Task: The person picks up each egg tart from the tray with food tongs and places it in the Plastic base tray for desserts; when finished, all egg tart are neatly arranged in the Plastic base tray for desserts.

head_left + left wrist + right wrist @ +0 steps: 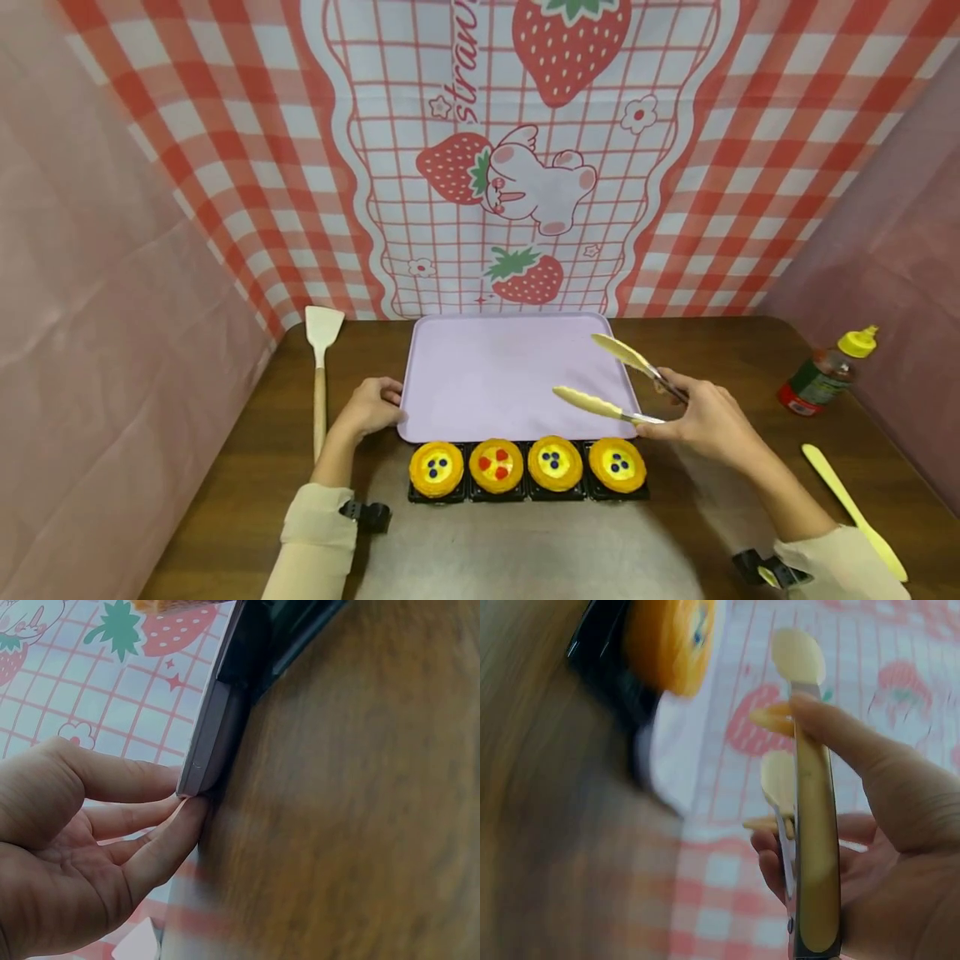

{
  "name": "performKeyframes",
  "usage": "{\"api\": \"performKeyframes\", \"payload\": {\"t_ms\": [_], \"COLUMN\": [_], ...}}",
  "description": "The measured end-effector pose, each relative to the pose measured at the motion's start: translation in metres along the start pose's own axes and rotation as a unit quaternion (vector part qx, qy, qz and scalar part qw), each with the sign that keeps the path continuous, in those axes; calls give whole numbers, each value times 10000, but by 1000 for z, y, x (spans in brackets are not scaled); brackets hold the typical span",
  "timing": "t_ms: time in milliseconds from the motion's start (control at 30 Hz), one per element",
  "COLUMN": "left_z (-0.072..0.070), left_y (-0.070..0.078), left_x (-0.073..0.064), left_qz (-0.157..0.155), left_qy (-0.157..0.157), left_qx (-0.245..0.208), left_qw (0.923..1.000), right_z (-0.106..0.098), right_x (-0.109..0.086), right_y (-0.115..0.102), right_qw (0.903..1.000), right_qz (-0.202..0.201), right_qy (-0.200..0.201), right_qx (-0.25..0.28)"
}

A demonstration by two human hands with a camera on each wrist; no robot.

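Observation:
My left hand point(372, 406) is at the left edge of a pale lilac tray point(510, 375). In the left wrist view its thumb and fingertips point(196, 811) pinch the tray's rim near a corner. My right hand point(708, 419) grips a pair of tongs point(647, 360) with cream-coloured heads and metal arms. The two arms are spread apart over the right part of the tray. Along the tray's near edge stand several round tarts in black holders; one tart point(496, 466) has red pieces on top, the others, such as the rightmost tart point(617, 465), have dark blue berries.
A white spatula point(320, 333) with a wooden handle lies on the left of the brown table point(247, 467). To the right are a squeeze bottle point(821, 379) with a yellow cap and a pale yellow spreader point(847, 504). A checked strawberry cloth point(660, 208) hangs behind the tray.

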State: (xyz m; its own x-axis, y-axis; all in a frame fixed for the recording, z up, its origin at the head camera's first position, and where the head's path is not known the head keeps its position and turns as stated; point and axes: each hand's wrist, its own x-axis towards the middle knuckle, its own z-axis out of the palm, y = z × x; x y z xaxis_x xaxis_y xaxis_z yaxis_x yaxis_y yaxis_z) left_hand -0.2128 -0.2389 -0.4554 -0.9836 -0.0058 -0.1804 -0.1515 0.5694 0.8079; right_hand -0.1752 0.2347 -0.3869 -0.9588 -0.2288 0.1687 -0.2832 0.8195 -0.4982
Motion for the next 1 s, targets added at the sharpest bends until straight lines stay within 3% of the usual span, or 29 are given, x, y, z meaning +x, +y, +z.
{"api": "performKeyframes", "payload": {"t_ms": [133, 267, 400, 667, 1000], "left_z": [-1, 0, -1, -3, -10], "left_y": [-2, -4, -5, -5, -7], "left_x": [0, -1, 0, -2, -3], "left_qz": [-9, 36, 47, 21, 89], "left_qy": [6, 15, 54, 31, 66], "left_qx": [-78, -80, -58, -90, -107], "left_qw": [10000, 10000, 10000, 10000, 9999], "right_z": [-4, -5, -2, 11, 26], "right_x": [1, 1, 0, -4, -5], "right_y": [32, 63, 84, 98, 96], "right_qw": [9975, 9931, 9897, 9844, 9796], "right_qz": [566, 826, 1073, 1506, 1760], "right_qy": [412, 801, 894, 843, 927], "right_qx": [-80, -227, -306, -352, -296]}}
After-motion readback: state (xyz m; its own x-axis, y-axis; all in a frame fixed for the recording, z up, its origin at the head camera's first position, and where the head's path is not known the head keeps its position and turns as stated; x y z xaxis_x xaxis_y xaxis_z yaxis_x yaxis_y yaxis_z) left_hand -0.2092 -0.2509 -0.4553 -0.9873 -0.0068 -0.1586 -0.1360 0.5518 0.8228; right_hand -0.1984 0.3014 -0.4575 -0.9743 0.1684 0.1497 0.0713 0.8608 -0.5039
